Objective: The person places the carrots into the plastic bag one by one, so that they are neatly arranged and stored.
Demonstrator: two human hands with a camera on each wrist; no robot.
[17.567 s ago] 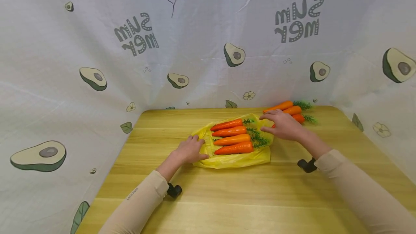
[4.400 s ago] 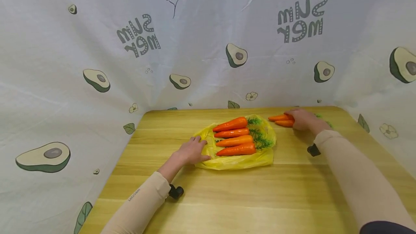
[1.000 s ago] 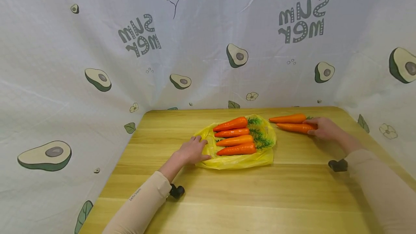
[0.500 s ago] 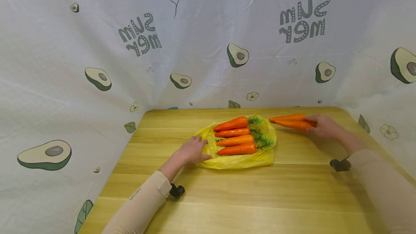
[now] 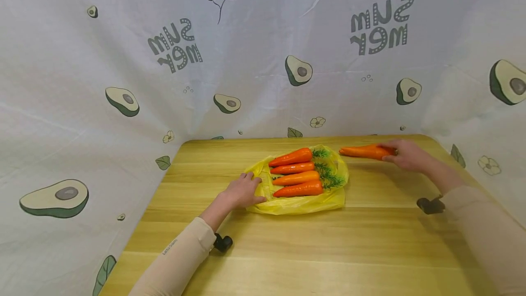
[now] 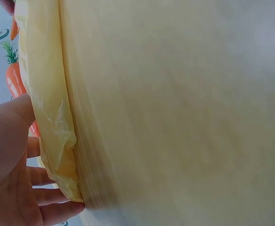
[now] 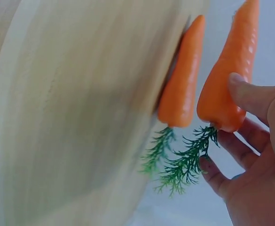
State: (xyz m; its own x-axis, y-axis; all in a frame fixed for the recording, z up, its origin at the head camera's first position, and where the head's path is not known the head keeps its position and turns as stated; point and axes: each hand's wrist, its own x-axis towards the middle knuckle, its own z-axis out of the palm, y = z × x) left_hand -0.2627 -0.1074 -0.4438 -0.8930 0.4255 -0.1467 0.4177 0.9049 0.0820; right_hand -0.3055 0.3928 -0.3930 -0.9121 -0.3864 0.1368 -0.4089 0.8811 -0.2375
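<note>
In the head view my right hand (image 5: 407, 155) grips an orange carrot at its thick end, at the back right of the table. The right wrist view shows this carrot (image 7: 233, 70) held between thumb and fingers, raised above a second carrot (image 7: 180, 84) lying on the table. Both have green leafy tops. My left hand (image 5: 240, 191) rests on the left edge of a yellow plastic bag (image 5: 312, 205), fingers spread; some of its fingertips are hidden behind the bag's edge in the left wrist view. Several carrots (image 5: 298, 190) lie side by side on the bag, leaves pointing right.
The wooden table (image 5: 287, 250) runs back to a white cloth (image 5: 255, 58) printed with avocados, which hangs behind and at both sides. A dark wrist camera (image 5: 222, 243) sits on the left wrist, another camera (image 5: 430, 205) on the right.
My right hand has moved one carrot back and up over the other, so the two overlap in the head view. Earlier, one more carrot joined the row on the bag. My left hand stays put.
</note>
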